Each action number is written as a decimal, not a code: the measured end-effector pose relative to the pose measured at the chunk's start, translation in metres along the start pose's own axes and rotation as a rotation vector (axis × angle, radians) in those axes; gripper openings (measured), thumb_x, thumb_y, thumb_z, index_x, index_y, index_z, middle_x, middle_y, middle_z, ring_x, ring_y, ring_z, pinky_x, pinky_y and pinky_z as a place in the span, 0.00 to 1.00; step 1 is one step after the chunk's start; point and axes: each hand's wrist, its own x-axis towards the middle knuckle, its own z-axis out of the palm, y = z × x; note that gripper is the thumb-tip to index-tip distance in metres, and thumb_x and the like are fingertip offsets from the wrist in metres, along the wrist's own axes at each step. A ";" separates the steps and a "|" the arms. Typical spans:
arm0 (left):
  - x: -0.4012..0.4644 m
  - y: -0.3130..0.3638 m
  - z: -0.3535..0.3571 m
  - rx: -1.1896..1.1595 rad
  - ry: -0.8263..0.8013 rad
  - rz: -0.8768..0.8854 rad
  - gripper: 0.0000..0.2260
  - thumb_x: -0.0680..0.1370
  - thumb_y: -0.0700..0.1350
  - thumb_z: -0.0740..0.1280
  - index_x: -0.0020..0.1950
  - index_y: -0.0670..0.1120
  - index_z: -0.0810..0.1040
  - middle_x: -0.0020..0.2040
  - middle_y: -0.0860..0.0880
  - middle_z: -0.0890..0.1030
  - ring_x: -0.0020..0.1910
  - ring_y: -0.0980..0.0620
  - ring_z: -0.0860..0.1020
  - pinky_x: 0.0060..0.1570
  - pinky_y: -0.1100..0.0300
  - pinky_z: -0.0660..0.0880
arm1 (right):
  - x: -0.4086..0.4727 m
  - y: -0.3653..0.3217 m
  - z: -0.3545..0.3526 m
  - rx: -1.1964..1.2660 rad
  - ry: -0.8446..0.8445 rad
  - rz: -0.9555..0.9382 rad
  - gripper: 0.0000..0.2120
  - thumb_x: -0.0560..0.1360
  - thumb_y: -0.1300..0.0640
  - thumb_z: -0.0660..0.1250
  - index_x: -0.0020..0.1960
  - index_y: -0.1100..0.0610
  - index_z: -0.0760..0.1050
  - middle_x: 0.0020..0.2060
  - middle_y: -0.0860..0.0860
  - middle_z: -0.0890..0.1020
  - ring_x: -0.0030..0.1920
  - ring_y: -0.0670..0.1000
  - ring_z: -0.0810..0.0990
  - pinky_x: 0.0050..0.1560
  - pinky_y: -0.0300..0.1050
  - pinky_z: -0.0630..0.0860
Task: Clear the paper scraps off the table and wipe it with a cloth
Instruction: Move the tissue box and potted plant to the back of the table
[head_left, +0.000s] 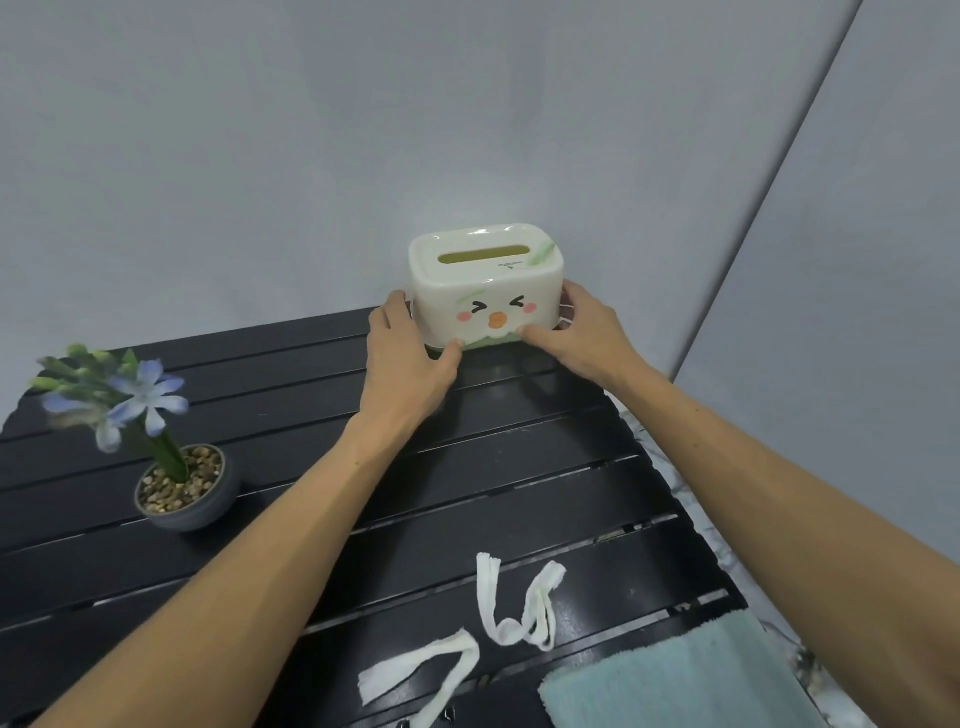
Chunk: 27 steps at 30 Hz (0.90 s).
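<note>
Both hands, left hand (410, 348) and right hand (576, 327), have fingers clasping the tissue box (485, 283) at frame centre (paper scraps (467, 639) and cloth (691, 675) wait lower right), and a careless lift could knock it off the surface (519, 467).

This looked like a corner of a home, or a room staged as one. A black slatted table (519, 467) stood against plain pale grey walls (260, 156), the kind of folding table used indoors or on a balcony. On it sat a cream tissue box (485, 283) with a cartoon face, a small potted plant (182, 488) with blue flowers set in pebbles, and a pale green cloth (685, 680), all household things
</note>
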 end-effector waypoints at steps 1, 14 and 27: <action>-0.003 0.000 -0.003 0.006 -0.004 -0.006 0.36 0.75 0.53 0.71 0.76 0.43 0.57 0.73 0.42 0.64 0.70 0.45 0.66 0.65 0.54 0.66 | -0.002 0.001 0.000 -0.029 -0.005 0.010 0.30 0.70 0.48 0.76 0.67 0.54 0.70 0.59 0.48 0.77 0.58 0.49 0.77 0.52 0.40 0.73; -0.134 -0.017 -0.083 0.050 -0.085 0.042 0.27 0.78 0.57 0.66 0.72 0.46 0.68 0.71 0.51 0.68 0.70 0.55 0.65 0.65 0.67 0.58 | -0.106 -0.048 0.030 -0.302 -0.098 -0.096 0.34 0.76 0.44 0.68 0.76 0.57 0.63 0.73 0.53 0.69 0.72 0.52 0.67 0.66 0.41 0.62; -0.188 -0.079 -0.183 0.162 0.043 -0.085 0.28 0.76 0.55 0.69 0.72 0.48 0.66 0.71 0.51 0.67 0.70 0.51 0.65 0.66 0.58 0.64 | -0.154 -0.104 0.111 -0.564 -0.329 -0.259 0.39 0.76 0.32 0.59 0.78 0.55 0.60 0.78 0.52 0.62 0.78 0.51 0.58 0.77 0.53 0.54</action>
